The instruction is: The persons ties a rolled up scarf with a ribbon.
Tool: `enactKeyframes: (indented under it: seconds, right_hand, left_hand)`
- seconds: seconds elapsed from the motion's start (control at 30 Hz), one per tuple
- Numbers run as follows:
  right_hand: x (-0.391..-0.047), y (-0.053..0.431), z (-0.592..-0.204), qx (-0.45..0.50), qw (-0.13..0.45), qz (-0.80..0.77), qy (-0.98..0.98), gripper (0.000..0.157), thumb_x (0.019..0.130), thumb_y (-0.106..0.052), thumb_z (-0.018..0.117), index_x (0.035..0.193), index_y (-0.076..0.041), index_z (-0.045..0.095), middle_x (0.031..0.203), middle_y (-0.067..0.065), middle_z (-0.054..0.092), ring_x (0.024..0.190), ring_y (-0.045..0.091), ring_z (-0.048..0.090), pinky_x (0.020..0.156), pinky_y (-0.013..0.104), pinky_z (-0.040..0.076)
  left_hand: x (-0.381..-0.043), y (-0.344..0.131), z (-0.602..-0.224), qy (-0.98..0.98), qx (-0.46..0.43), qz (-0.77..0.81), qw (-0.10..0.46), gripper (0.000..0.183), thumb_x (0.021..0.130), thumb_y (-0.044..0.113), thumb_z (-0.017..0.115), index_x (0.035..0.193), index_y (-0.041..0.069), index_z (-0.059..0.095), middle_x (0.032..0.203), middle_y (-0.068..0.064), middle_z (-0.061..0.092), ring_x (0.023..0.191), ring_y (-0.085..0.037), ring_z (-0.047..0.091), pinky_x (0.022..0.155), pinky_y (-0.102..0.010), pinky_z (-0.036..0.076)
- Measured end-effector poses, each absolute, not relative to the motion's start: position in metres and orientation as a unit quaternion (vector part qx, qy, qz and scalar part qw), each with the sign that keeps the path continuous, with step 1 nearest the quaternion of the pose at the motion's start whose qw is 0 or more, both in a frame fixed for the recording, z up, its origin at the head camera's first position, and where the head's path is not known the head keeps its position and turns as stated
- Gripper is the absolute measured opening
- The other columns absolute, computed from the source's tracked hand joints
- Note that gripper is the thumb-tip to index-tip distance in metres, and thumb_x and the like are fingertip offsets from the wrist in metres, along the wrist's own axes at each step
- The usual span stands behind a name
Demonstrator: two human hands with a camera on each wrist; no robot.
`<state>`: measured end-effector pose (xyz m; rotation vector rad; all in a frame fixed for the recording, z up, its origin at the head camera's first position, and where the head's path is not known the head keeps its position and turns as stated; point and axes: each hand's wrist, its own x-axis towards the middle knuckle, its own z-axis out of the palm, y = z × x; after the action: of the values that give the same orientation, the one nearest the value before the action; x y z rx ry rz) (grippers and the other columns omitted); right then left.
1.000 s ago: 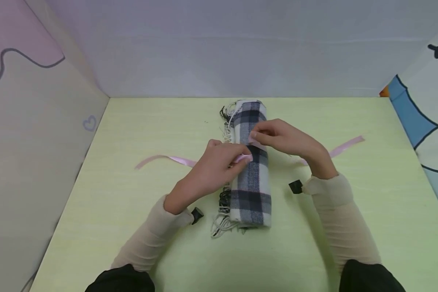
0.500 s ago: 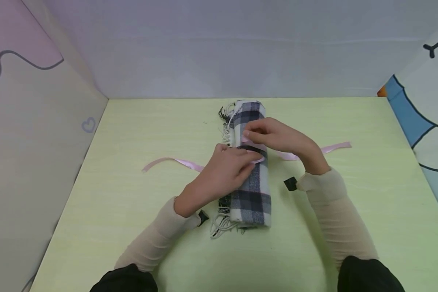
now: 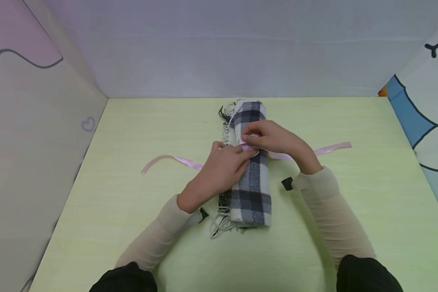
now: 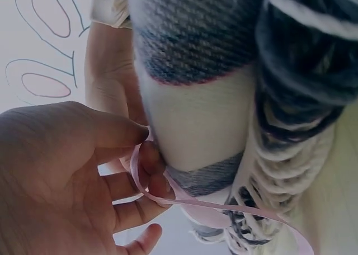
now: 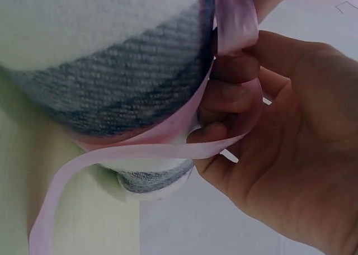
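A rolled checked scarf (image 3: 251,202) in white, grey-blue and black lies lengthwise on the table, its fringe (image 3: 222,225) along the left side. Pink ribbon (image 3: 330,149) passes round its middle, one tail out to each side. Over the roll, my left hand (image 3: 220,168) pinches a ribbon loop, and in the left wrist view the ribbon (image 4: 204,203) curves round the fingertips. Close beside it, my right hand (image 3: 277,140) grips the ribbon against the scarf's top. In the right wrist view a wide ribbon fold (image 5: 236,20) sits at the fingertips; the crossing is partly hidden by fingers.
The pale yellow-green table (image 3: 160,129) meets a plain back wall (image 3: 219,52) and side panels with drawings. Small black pieces (image 3: 287,183) stick out at both wrists from the beige sleeves (image 3: 336,211).
My left hand has shifted right over the scarf and my right hand a little left, so they are closer together. The right ribbon tail has drawn inward. The scarf stays put.
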<state>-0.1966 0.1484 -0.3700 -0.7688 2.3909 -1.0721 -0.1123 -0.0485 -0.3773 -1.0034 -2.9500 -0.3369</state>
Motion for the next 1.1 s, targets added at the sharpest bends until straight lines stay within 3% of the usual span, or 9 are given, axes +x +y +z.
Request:
enactKeyframes:
  seconds: [0.3, 0.57, 0.73, 0.93, 1.1]
  right_hand:
    - [-0.191, 0.146, -0.368, -0.277, 0.133, -0.357, 0.882, 0.016, 0.105, -0.020, 0.063, 0.112, -0.010, 0.073, 0.108, 0.008, 0.074, 0.097, 0.023, 0.067, 0.087, 0.044, 0.055]
    - [-0.183, 0.155, -0.371, -0.298, 0.036, -0.364, 0.882, 0.019, 0.106, -0.018, 0.061, 0.114, -0.003, 0.072, 0.115, 0.013, 0.069, 0.111, 0.031, 0.060, 0.102, 0.051, 0.044]
    - [-0.173, 0.161, -0.375, -0.295, -0.008, -0.388, 0.873, 0.013, 0.106, -0.015, 0.062, 0.110, -0.007, 0.071, 0.114, 0.010, 0.065, 0.108, 0.029, 0.057, 0.094, 0.051, 0.045]
    - [-0.161, 0.169, -0.382, -0.318, -0.016, -0.414, 0.853, 0.009, 0.103, -0.006, 0.063, 0.109, -0.008, 0.070, 0.111, 0.004, 0.065, 0.102, 0.017, 0.059, 0.087, 0.043, 0.048]
    - [-0.154, 0.175, -0.388, -0.333, -0.002, -0.425, 0.842, 0.018, 0.102, 0.002, 0.059, 0.110, -0.011, 0.070, 0.113, 0.001, 0.065, 0.102, 0.013, 0.058, 0.088, 0.030, 0.047]
  left_hand:
    - [-0.116, -0.050, -0.383, -0.941, -0.318, -0.116, 0.003, 0.040, 0.111, 0.025, 0.047, 0.149, 0.031, 0.058, 0.103, -0.002, 0.075, 0.099, -0.022, 0.073, 0.092, -0.053, 0.044]
    - [-0.117, -0.053, -0.379, -0.940, -0.313, -0.136, 0.001, 0.038, 0.111, 0.028, 0.049, 0.148, 0.030, 0.060, 0.113, -0.001, 0.077, 0.100, -0.020, 0.073, 0.093, -0.052, 0.043]
    - [-0.118, -0.052, -0.378, -0.944, -0.301, -0.133, 0.004, 0.037, 0.111, 0.030, 0.050, 0.146, 0.031, 0.061, 0.121, 0.001, 0.076, 0.095, -0.023, 0.073, 0.095, -0.051, 0.043]
    - [-0.118, -0.053, -0.376, -0.948, -0.290, -0.129, 0.024, 0.030, 0.108, 0.032, 0.057, 0.136, 0.031, 0.069, 0.112, 0.004, 0.076, 0.094, -0.021, 0.071, 0.095, -0.049, 0.043]
    - [-0.119, -0.054, -0.376, -0.949, -0.279, -0.143, 0.037, 0.021, 0.107, 0.033, 0.061, 0.120, 0.027, 0.075, 0.100, 0.006, 0.073, 0.089, -0.021, 0.066, 0.097, -0.049, 0.043]
